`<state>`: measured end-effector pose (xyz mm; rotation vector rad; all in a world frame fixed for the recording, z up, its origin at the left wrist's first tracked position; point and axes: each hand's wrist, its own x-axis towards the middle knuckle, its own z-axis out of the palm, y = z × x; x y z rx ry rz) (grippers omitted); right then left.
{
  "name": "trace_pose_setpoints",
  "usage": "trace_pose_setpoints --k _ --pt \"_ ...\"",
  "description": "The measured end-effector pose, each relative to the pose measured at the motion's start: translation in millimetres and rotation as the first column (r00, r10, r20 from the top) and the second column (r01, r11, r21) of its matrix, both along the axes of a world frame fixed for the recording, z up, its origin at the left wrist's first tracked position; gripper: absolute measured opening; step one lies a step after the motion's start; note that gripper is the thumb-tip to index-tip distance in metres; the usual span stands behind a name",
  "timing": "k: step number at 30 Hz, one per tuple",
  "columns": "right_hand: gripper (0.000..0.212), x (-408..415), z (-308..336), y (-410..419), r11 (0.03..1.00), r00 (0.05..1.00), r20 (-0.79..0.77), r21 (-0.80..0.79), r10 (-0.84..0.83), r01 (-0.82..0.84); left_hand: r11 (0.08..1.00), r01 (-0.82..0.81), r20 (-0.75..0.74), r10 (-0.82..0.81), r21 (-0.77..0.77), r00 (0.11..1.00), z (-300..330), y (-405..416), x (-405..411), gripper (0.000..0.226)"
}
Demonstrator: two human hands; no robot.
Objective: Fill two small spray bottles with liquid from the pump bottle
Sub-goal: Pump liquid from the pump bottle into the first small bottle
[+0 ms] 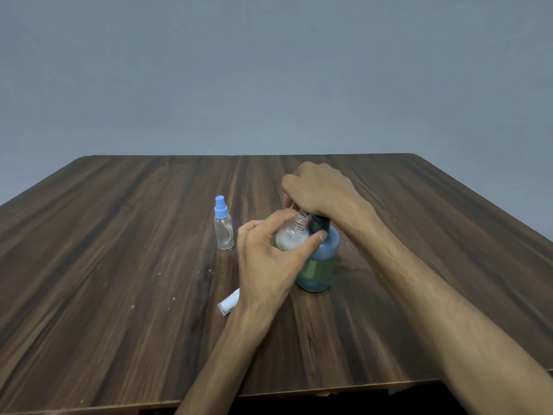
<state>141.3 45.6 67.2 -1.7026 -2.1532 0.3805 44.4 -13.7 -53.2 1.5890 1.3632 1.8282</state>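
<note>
both forearms reach in over the near edge of the wooden table (119, 295). left hand (269, 259) curls round an uncapped small spray bottle (291, 238), thumb and fingers gripping its body, threaded neck tilted up toward the right hand. right hand (320, 190) sits on top of the pump bottle (321, 265), fingers bent down over the pump head; exact grip hidden. pump bottle stands just right of the left hand, touching its thumb. second spray bottle (223, 227), blue cap on, stands upright left of both hands. loose white cap (229, 302) lies beside the left wrist.
</note>
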Motion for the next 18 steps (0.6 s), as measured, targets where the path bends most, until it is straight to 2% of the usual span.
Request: trace_pose_setpoints --k 4,7,11,15,18 --pt "0.036 0.7 2.3 0.8 0.997 0.999 -0.049 0.08 -0.016 0.02 1.0 0.007 0.0 -0.007 0.003 1.0 -0.7 -0.8 0.2 0.035" --pt "0.037 -0.5 0.8 0.2 1.0 1.0 0.009 0.009 -0.01 0.01 1.0 -0.005 0.006 0.005 0.001 1.0 -1.3 0.8 0.2 0.035" --pt "0.037 1.6 3.3 -1.1 0.999 0.999 -0.039 0.052 -0.007 0.009 1.0 0.005 -0.003 -0.005 0.012 1.0 -1.7 -0.6 0.1 0.035" --pt "0.038 -0.4 3.4 -3.1 0.999 1.0 0.025 -0.041 0.01 -0.009 1.0 -0.004 -0.008 0.004 0.023 1.0 0.4 -0.7 -0.1 0.036" --pt "0.042 1.4 8.1 -2.8 1.0 0.999 -0.04 0.005 0.003 -0.003 1.0 -0.001 -0.006 0.001 0.018 1.0 -1.0 -2.3 0.6 0.036"
